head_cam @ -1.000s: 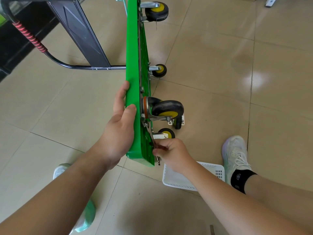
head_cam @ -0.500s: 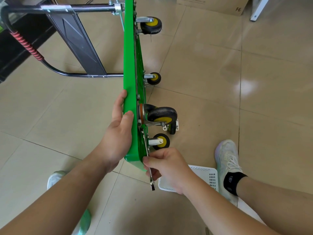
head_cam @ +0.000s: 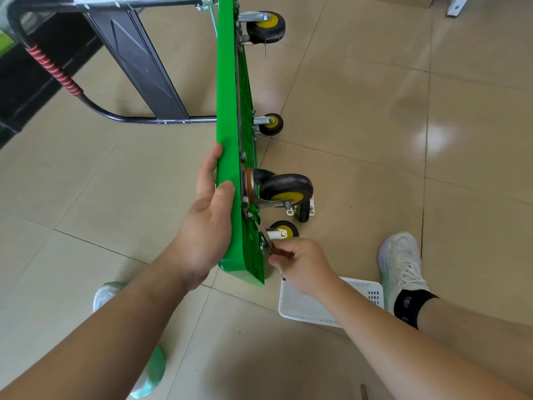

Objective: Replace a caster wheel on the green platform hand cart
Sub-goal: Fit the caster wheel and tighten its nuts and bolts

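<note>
Wrench [head_cam: 268,243] swung outward, green cart [head_cam: 227,111] on edge, beige tiled floor [head_cam: 375,111]

Left hand [head_cam: 206,223], right hand [head_cam: 302,264]: curled grips

One view, worn on the head, wide-angle. It faces forward and steeply down over the person's forearms onto the tiled floor [head_cam: 375,116]. The green cart [head_cam: 227,111], standing on edge, runs up the centre at close range. The left hand [head_cam: 207,226] and right hand [head_cam: 305,264] sit mid-frame. Straight lines bow towards the edges.
</note>
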Motion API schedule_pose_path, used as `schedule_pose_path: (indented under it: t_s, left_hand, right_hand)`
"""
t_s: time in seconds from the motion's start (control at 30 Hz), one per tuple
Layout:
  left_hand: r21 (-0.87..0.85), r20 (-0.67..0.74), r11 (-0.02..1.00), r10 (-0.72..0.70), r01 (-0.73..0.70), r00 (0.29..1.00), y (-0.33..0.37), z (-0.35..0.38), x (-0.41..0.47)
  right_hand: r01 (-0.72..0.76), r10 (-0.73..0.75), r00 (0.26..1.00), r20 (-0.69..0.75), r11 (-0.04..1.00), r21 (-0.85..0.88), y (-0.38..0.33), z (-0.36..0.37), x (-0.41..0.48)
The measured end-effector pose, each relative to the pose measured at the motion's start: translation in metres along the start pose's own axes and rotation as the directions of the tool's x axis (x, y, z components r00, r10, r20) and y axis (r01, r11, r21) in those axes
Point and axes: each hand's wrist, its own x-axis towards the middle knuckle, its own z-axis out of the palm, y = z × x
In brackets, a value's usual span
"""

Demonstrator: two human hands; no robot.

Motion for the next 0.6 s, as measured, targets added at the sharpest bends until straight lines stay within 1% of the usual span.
schedule_pose_path:
  t_s: [0.07,0.13,0.2,0.33,0.5,0.6]
  left_hand:
    - [0.000,-0.004,1.000,0.002,-0.002,1.000,-0.001,0.000,0.001]
    - [0.000,-0.002,1.000,0.007,-0.007,1.000,-0.002,0.000,0.002]
    - [0.000,-0.002,1.000,0.012,-0.012,1.000,-0.003,-0.001,0.002]
    - [0.003,-0.016,1.000,0.025,-0.025,1.000,-0.005,-0.002,0.003]
    - [0.009,-0.010,0.999,0.031,-0.031,0.999,-0.007,-0.003,0.004]
    - [0.008,-0.007,0.999,0.036,-0.036,0.999,-0.007,-0.003,0.004]
  right_hand:
    - [0.050,-0.050,0.999,-0.009,0.998,-0.049,0.002,0.001,0.011]
    - [0.088,-0.089,0.996,-0.011,0.995,-0.048,0.001,0.001,0.019]
    - [0.091,-0.091,0.996,0.008,0.996,0.007,-0.001,0.004,0.025]
    - [0.127,-0.127,0.992,-0.004,0.991,-0.031,0.003,0.013,0.037]
    - [0.149,-0.148,0.987,-0.067,0.989,0.014,0.006,0.018,0.036]
    - [0.131,-0.130,0.991,-0.038,0.990,0.044,0.006,0.020,0.037]
